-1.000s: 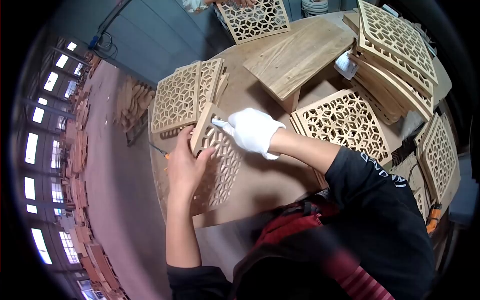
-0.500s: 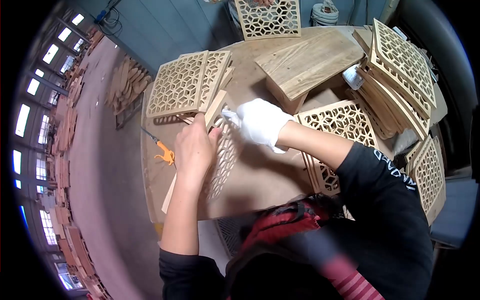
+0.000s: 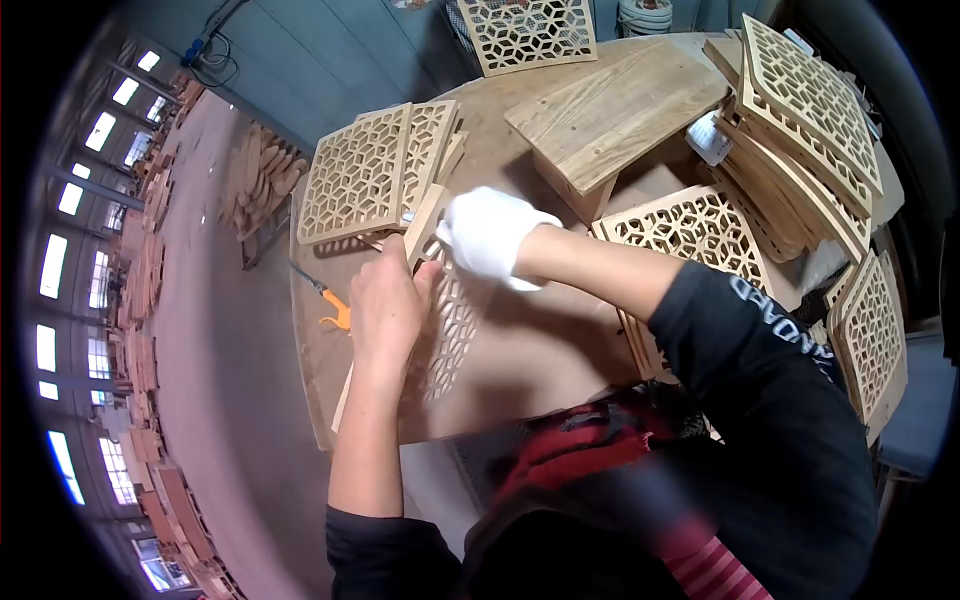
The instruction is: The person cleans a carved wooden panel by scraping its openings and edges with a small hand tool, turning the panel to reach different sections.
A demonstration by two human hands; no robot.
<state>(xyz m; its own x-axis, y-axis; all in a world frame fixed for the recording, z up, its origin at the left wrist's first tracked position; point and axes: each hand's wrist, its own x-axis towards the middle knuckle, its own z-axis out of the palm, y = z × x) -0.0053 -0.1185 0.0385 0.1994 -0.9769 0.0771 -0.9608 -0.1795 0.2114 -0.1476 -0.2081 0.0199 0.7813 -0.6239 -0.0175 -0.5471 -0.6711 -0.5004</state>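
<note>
My bare left hand (image 3: pixel 388 300) is closed round the edge of a lattice wood panel (image 3: pixel 452 345), which stands tilted on the worktable. My right hand (image 3: pixel 487 236), in a white glove, is closed at the upper part of the same panel. A small pale item shows at its fingertips near the panel's top edge; what it is I cannot make out. Just behind my left hand lies a stack of lattice panels (image 3: pixel 355 180). Beneath my right forearm is another stack of lattice panels (image 3: pixel 700 240).
A wooden box-like piece (image 3: pixel 615 110) stands at the back of the worktable (image 3: pixel 540 385). An orange-handled tool (image 3: pixel 338 312) lies at the left edge. Curved boards and panels (image 3: pixel 810 110) are piled at the right. Across the table another lattice panel (image 3: pixel 530 35) stands upright.
The panel in my left hand has turned to a steeper angle. My gloved hand has moved left and up to the panel's top edge. The orange-handled tool has come into fuller view.
</note>
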